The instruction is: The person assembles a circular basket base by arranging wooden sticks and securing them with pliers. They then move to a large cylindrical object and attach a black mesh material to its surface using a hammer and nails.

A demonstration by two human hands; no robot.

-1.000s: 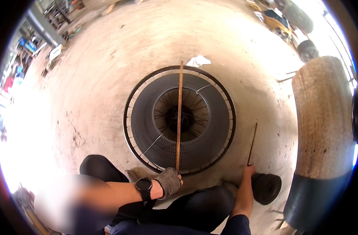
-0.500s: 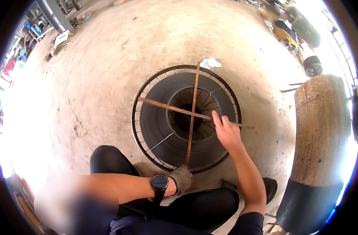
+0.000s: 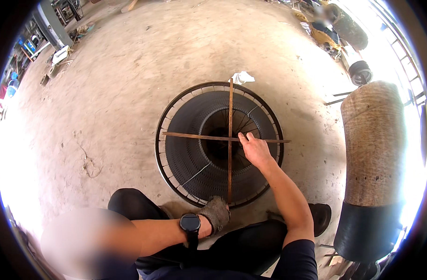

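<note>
In front of my knees lies a round black frame (image 3: 159, 158), with thin spokes bridging its rim and a dark, ribbed, tapering body (image 3: 183, 144) with a deep opening inside. Two narrow brown strips cross over it. One strip (image 3: 230, 107) runs from near to far. The other strip (image 3: 190, 136) lies crosswise over it. Bare, my right hand (image 3: 255, 148) pinches the crosswise strip just right of the crossing. My left hand (image 3: 215, 215), in a grey-brown glove and with a dark watch at the wrist, closes at the near rim around the first strip's near end; its fingertips are partly hidden.
White crumpled material (image 3: 243, 78) lies by the far rim. To my right stands a large drum-like thing (image 3: 374, 144), fibrous tan above and black below. Clutter (image 3: 325, 35) sits at the far right, with a grey post (image 3: 52, 25) at the far left.
My right hand has moved left, closer to the crossing. The crosswise strip has turned from a slant to nearly square across the other strip. My left hand stays at the near rim.
</note>
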